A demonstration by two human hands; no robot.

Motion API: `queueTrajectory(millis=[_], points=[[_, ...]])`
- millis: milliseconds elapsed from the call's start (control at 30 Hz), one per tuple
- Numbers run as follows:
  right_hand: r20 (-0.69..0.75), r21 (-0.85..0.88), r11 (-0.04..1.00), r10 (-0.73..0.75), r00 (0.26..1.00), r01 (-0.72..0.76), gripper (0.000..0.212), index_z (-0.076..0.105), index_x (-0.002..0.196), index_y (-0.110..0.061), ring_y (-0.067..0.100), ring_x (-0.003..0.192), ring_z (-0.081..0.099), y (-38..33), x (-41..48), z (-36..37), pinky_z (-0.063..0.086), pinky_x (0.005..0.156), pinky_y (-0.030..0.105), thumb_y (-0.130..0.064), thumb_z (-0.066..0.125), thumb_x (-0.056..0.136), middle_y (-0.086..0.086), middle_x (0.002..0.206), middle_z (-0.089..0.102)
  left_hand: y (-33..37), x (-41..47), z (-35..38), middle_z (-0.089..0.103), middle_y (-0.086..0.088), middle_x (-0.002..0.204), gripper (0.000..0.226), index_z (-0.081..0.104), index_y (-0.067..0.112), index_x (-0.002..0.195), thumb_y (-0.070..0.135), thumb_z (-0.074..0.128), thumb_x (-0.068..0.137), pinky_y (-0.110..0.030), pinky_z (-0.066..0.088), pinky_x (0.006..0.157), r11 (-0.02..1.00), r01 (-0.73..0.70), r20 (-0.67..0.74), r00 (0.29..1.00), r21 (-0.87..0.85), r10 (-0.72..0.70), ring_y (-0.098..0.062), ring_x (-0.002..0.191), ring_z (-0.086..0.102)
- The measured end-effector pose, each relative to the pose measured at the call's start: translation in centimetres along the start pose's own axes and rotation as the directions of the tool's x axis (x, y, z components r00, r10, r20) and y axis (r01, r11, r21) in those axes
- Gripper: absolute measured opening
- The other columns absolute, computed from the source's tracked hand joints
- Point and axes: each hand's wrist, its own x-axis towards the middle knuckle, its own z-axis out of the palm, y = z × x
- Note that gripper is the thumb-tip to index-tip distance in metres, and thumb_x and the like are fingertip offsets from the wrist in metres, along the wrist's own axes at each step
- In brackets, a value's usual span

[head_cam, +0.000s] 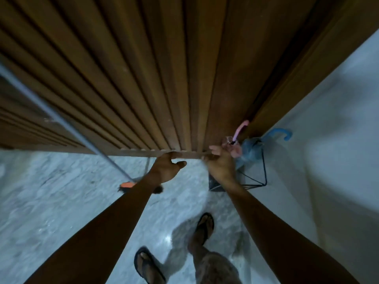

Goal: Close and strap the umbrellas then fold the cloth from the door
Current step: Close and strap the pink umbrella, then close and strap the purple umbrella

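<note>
A pink umbrella [235, 140] and a blue umbrella [251, 149], both closed with curved handles up, stand in a black wire stand [254, 181] by the door's right corner. My right hand [220, 163] hovers just left of the pink umbrella with fingers curled; nothing shows in it, though it is blurred. My left hand [167, 167] reaches toward the ribbed wooden door [143, 78], palm open and thumb spread, holding nothing. No cloth is visible on the door.
A long grey-handled broom [61, 119] with an orange head leans across the door on the left. A pale wall [328, 119] runs along the right. The marble floor [61, 191] lies below, with my sandalled feet near the bottom.
</note>
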Motion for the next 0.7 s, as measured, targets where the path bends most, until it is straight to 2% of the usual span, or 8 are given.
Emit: queueTrajectory(millis=[67,167,267,367,433,500,633,700], points=[[0.099,0.021,0.999,-0.039,0.994,0.037,0.033,0.072,0.112,-0.017,0.02,0.104,0.066,-3.5,-2.7,3.1,0.049,0.086,0.021,-0.018,0.079,0.08,0.001,0.109,0.074,-3.1,-3.9,-4.6,0.061,-0.001,0.134,0.04,0.065,0.016,0.127,0.03,0.072,0.091,-0.025,0.041,0.103,0.999,0.012,-0.065,0.998,-0.031,-0.014,-0.019,0.128,0.055],[0.243,0.052,0.989,-0.145,0.959,0.136,0.028,0.072,0.107,-0.016,0.017,0.096,0.068,-9.0,-8.5,9.1,0.045,0.077,0.017,-0.016,0.08,0.081,-0.003,0.098,0.071,-9.1,-10.7,-11.8,0.065,-0.004,0.133,0.033,0.068,0.02,0.121,0.031,0.073,0.09,-0.036,0.046,0.105,0.997,0.018,-0.183,0.983,-0.077,-0.032,-0.021,0.125,0.058],[0.416,0.058,0.967,-0.251,0.874,0.249,0.016,0.071,0.097,-0.02,0.016,0.085,0.067,-13.9,-17.0,16.4,0.049,0.068,0.022,-0.015,0.077,0.083,-0.004,0.089,0.069,-16.3,-20.1,-18.4,0.068,-0.003,0.125,0.027,0.069,0.023,0.115,0.029,0.074,0.09,-0.029,0.05,0.09,0.979,0.049,-0.321,0.941,-0.196,-0.111,-0.02,0.115,0.063],[0.567,0.097,0.943,-0.315,0.761,0.319,0.014,0.069,0.094,-0.019,0.017,0.082,0.065,-17.5,-27.4,24.9,0.049,0.068,0.023,-0.014,0.077,0.084,0.0,0.09,0.069,-25.1,-31.4,-23.6,0.07,-0.004,0.122,0.027,0.07,0.019,0.117,0.028,0.072,0.091,-0.032,0.05,0.096,0.945,0.047,-0.464,0.862,-0.325,-0.202,-0.019,0.113,0.065],[0.655,0.123,0.926,-0.346,0.672,0.357,0.013,0.071,0.092,-0.02,0.015,0.085,0.067,-18.5,-35.3,30.6,0.052,0.077,0.026,-0.017,0.078,0.083,-0.001,0.092,0.071,-31.7,-39.5,-26.1,0.069,-0.002,0.123,0.029,0.071,0.018,0.119,0.028,0.072,0.091,-0.031,0.049,0.098,0.914,0.042,-0.55,0.787,-0.403,-0.279,-0.018,0.115,0.063],[0.751,0.143,0.912,-0.353,0.557,0.384,0.011,0.073,0.089,-0.026,0.012,0.09,0.069,-18.9,-43.6,36.2,0.056,0.085,0.032,-0.022,0.079,0.081,-0.005,0.094,0.073,-38.4,-47.2,-27.8,0.069,-0.002,0.12,0.029,0.071,0.016,0.119,0.027,0.07,0.093,-0.028,0.048,0.092,0.875,0.029,-0.626,0.688,-0.483,-0.368,-0.017,0.113,0.063],[0.912,0.156,0.879,-0.303,0.277,0.45,0.013,0.073,0.098,-0.022,0.016,0.095,0.066,-18.7,-59.9,45.2,0.049,0.076,0.031,-0.023,0.075,0.086,-0.001,0.104,0.072,-49.3,-60.9,-27.8,0.07,-0.003,0.113,0.028,0.071,0.012,0.115,0.032,0.064,0.097,-0.025,0.044,0.078,0.76,-0.073,-0.702,0.449,-0.645,-0.553,-0.013,0.093,0.061],[0.952,0.166,0.86,-0.268,0.151,0.482,0.012,0.073,0.1,-0.022,0.016,0.098,0.066,-18.3,-67.0,48.6,0.05,0.078,0.032,-0.023,0.073,0.088,-0.003,0.105,0.071,-53.9,-65.9,-27.0,0.07,-0.002,0.113,0.029,0.071,0.014,0.112,0.036,0.059,0.099,-0.025,0.044,0.072,0.712,-0.099,-0.694,0.351,-0.695,-0.629,-0.014,0.096,0.061]])
